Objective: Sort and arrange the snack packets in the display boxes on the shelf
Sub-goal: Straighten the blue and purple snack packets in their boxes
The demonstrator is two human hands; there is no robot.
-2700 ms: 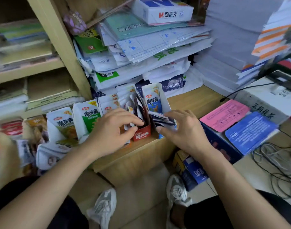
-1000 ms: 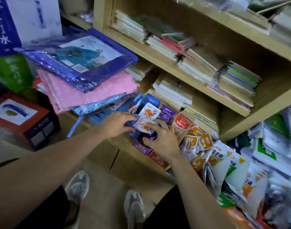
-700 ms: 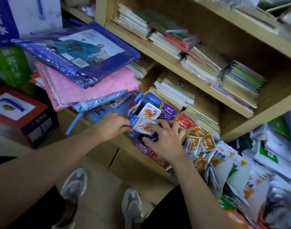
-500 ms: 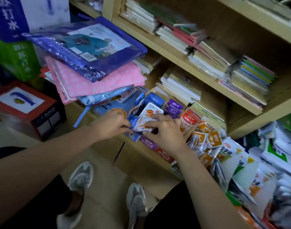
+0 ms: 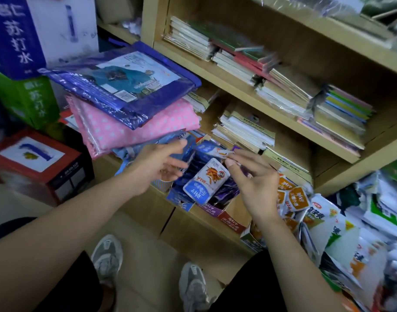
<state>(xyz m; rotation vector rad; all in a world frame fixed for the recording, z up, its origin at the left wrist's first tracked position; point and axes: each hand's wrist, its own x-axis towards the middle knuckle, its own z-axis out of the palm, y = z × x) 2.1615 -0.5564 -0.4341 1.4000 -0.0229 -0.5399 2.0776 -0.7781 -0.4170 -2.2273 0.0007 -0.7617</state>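
A row of small display boxes stands on the low shelf: a blue box [image 5: 180, 200], a purple one [image 5: 212, 210] and a red one [image 5: 232, 220]. On top of the blue box's dark packets lies a blue-and-white snack packet [image 5: 205, 181] with an orange picture. My left hand [image 5: 157, 164] hovers open just left of the blue box, fingers spread. My right hand [image 5: 253, 183] is over the purple box, and its thumb and forefinger pinch the corner of a second blue-and-white packet [image 5: 214, 149]. Orange packets [image 5: 294, 197] and bigger white packets [image 5: 316, 218] crowd the shelf to the right.
Folded pink dotted [image 5: 130, 124] and purple wrapped packages [image 5: 125, 86] overhang the shelf at left. A red carton [image 5: 35, 161] sits on the floor below stacked drink cartons [image 5: 15, 34]. Notebook stacks [image 5: 244, 129] fill the shelves behind. My shoes [image 5: 107, 260] are on the floor.
Both hands have lifted off the packets they were pressing into the blue and purple boxes. The left hand has opened and drawn back left; the right now holds a packet by its corner.
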